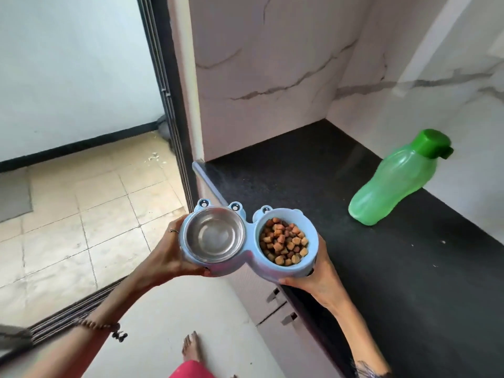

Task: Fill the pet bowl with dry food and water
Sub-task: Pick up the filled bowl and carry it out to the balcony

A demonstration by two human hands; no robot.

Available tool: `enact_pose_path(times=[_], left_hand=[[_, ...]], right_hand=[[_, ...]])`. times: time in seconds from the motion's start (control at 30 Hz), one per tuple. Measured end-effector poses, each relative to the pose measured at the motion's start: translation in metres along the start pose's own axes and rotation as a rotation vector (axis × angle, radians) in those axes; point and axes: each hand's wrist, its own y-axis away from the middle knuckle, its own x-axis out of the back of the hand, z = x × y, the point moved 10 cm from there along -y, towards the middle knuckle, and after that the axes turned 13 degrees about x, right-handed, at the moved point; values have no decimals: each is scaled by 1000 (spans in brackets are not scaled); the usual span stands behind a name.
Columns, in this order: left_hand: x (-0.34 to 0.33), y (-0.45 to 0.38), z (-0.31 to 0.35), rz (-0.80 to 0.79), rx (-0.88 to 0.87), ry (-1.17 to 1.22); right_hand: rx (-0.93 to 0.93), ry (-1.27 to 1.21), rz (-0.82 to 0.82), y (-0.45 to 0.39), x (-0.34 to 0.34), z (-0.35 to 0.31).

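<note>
A light-blue double pet bowl (246, 264) is held in the air at the counter's front edge. Its left steel cup (214, 234) appears to hold clear water. The right cup is filled with brown dry kibble (283, 244). My left hand (166, 255) grips the bowl's left end from below and the side. My right hand (316, 279) supports the right end from underneath. A green plastic bottle (395, 181) with a dark green cap stands on the black counter (381, 268), to the right of the bowl and apart from it.
White marbled walls (259, 77) enclose the counter at the back and right. Cabinet drawers with handles (275, 296) sit below the counter edge. A sliding door track (169, 105) leads to a tiled floor (81, 214) on the left. My bare foot (192, 347) is below.
</note>
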Motion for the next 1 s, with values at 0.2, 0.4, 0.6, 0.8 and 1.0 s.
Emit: enact_pose_path(times=[0.2, 0.4, 0.6, 0.8, 1.0], left_hand=[[81, 42, -18, 218, 70, 6], [162, 60, -48, 369, 88, -42], [236, 60, -87, 477, 161, -68], [303, 53, -133, 566, 226, -71], [364, 26, -173, 642, 281, -128]], right_hand=[[93, -51, -174, -59, -84, -20], [133, -34, -330, -112, -166, 0], [77, -50, -437, -163, -239, 37], [-3, -35, -509, -210, -303, 84], [-43, -55, -543, -271, -364, 124]])
